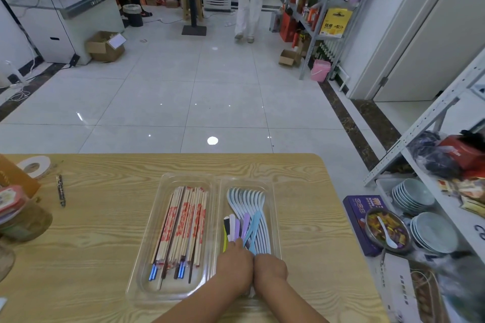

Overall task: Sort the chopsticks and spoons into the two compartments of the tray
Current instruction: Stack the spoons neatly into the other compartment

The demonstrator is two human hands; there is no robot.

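A clear two-compartment tray [215, 217] lies on the wooden table. Its left compartment holds several paper-wrapped chopsticks [183, 228] plus a few dark and blue-tipped ones. The right compartment holds a fanned row of pale blue spoons [248, 198], bowls pointing away, with purple, white, black and yellow handles beside them. Both hands sit side by side at the near end of the spoon compartment. My left hand [235, 263] touches the coloured handles with a fingertip. My right hand [270, 267] is curled over the near ends of the blue spoon handles, which it hides.
A pen [60, 190], a tape roll [34, 165] and jars stand on the table's left side. Right of the table are a purple box [362, 220], a metal bowl with a spoon [388, 229] and stacked plates [433, 233] on shelving. A person walks away far across the floor.
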